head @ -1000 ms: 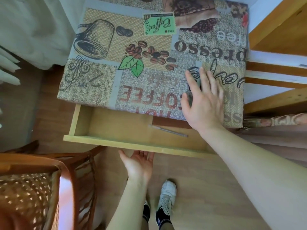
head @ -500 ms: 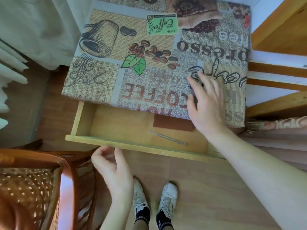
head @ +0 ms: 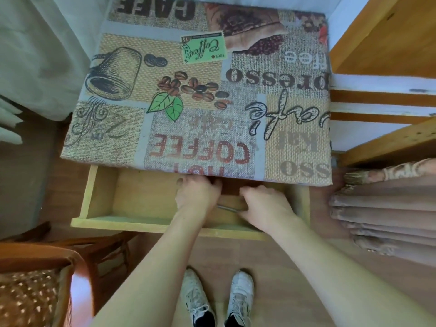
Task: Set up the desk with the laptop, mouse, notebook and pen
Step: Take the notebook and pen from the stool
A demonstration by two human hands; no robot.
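Two hands are down in the open drawer (head: 132,199) under the worktop (head: 203,95). Between them I see only a short stretch of the pen (head: 228,208), lying on the drawer floor; both its ends are covered. Behind it a dark brown flat thing, perhaps the notebook (head: 232,188), shows as a sliver, the rest lost beneath the worktop edge. My left hand (head: 197,195) reaches deep, knuckles up, fingers curled toward that sliver, their tips in shadow, so I cannot tell whether its grip has closed on anything. My right hand (head: 265,206) lies palm down beside it, thumb side against the pen; whether it pinches the pen or merely rests there I cannot make out. Both forearms run in over the drawer's front rail. A coffee-print cloth (head: 292,128) covers the worktop. White shoes (head: 239,296) stand on the wooden floor below, a wooden chair (head: 77,267) sits at lower left, cut off by the frame.
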